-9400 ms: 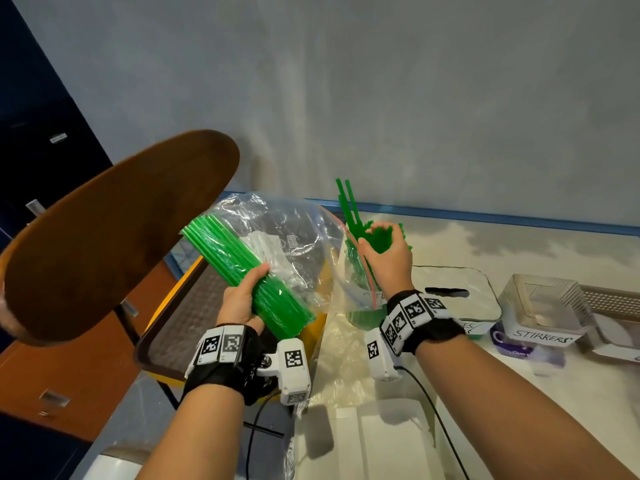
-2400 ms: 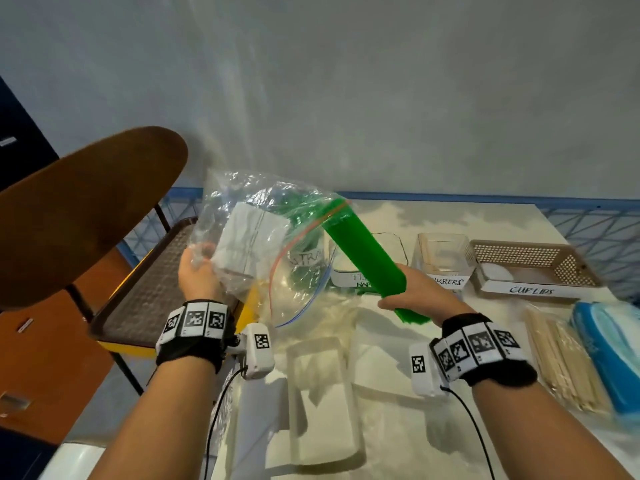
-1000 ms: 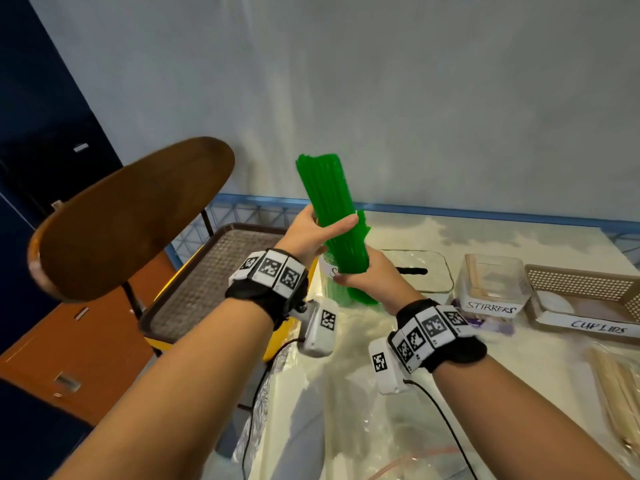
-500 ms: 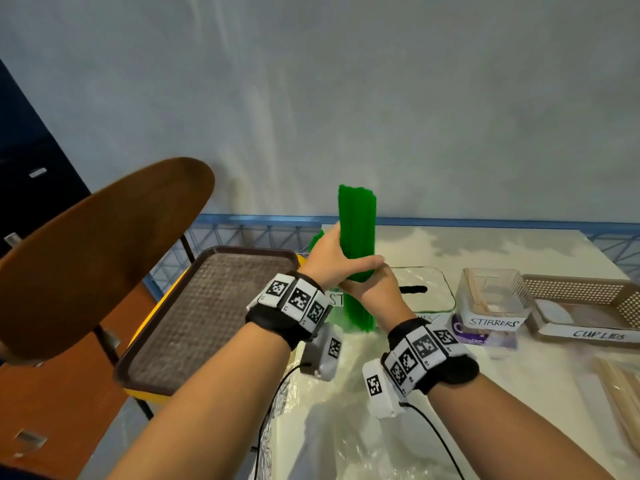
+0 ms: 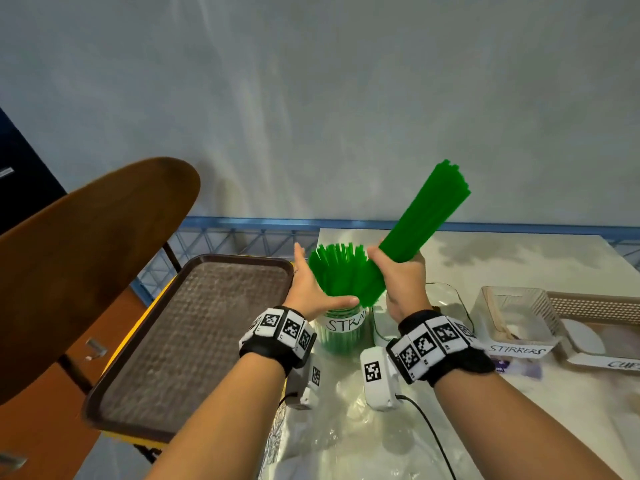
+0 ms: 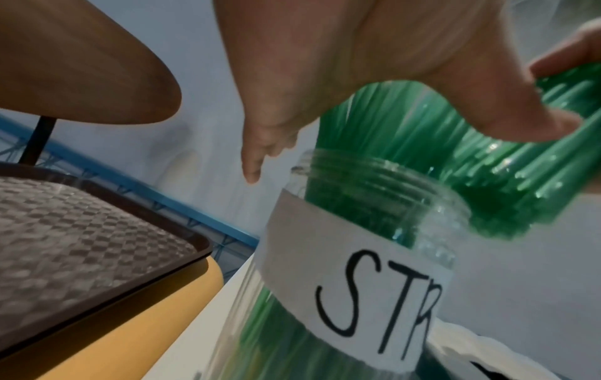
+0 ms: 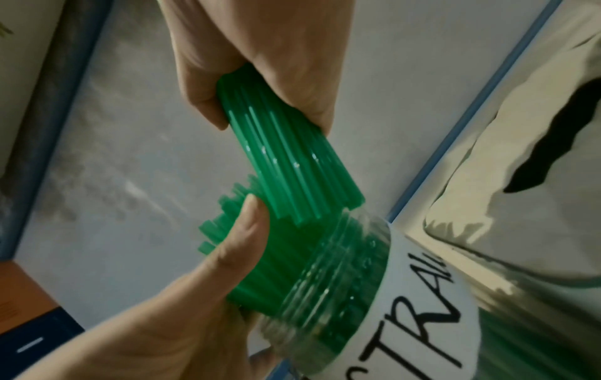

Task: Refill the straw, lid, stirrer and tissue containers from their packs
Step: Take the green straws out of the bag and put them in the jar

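My right hand (image 5: 401, 282) grips a thick bundle of green straws (image 5: 426, 216), tilted up and to the right, its lower end at the mouth of the clear jar (image 5: 341, 329) labelled for straws. Other green straws (image 5: 336, 271) stand fanned out in the jar. My left hand (image 5: 311, 289) is spread, thumb across their front and fingers behind, pressing them leftward. In the right wrist view the bundle (image 7: 286, 154) ends just above the jar rim (image 7: 357, 282). In the left wrist view the thumb (image 6: 488, 102) touches the straws above the jar (image 6: 341, 257).
A brown tray (image 5: 194, 327) lies left of the jar, and a wooden chair back (image 5: 86, 254) rises beyond it. To the right stand a clear lidded container (image 5: 446, 306), the stirrers box (image 5: 516, 317) and the cup lids basket (image 5: 595, 317). A crumpled plastic bag (image 5: 346, 438) lies near me.
Both hands held the bundle upright over the jar. Now my left hand has let go and pushes the jar's straws aside, while my right hand tilts the bundle rightward at the jar mouth.
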The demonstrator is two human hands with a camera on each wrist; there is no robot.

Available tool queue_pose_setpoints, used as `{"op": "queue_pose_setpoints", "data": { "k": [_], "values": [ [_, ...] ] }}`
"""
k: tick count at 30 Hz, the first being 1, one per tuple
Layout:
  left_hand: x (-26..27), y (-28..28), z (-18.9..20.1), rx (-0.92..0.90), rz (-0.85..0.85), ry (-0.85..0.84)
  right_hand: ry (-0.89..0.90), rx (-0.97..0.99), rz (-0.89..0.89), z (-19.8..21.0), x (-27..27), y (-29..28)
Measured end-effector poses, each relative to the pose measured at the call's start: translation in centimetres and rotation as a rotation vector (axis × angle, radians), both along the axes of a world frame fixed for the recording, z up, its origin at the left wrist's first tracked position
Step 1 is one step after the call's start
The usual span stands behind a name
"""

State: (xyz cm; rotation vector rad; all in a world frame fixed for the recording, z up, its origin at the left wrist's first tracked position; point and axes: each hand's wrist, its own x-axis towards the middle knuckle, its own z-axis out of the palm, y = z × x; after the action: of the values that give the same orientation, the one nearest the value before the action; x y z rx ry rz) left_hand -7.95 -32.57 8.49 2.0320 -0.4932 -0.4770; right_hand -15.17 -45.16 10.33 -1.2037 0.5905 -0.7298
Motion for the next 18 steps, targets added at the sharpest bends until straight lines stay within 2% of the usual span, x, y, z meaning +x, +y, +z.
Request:
{"op": "queue_pose_setpoints", "data": {
  "k": [11, 15, 18],
  "values": [
    [1.4, -0.7, -0.4, 0.025, -0.019, -0.114, -0.085, 0.051, -0.029, 0.0, 2.3, 1.2],
    [1.7, -0.6, -0.8, 0.029, -0.029, -0.165, 0.073, -0.17, -0.001, -1.1, 2.6, 2.0],
    [2.0, -0.6, -1.0, 0.043, -0.06, -0.188, 0.187, -0.379, -0.074, -1.5, 2.4, 2.5]
  ]
}}
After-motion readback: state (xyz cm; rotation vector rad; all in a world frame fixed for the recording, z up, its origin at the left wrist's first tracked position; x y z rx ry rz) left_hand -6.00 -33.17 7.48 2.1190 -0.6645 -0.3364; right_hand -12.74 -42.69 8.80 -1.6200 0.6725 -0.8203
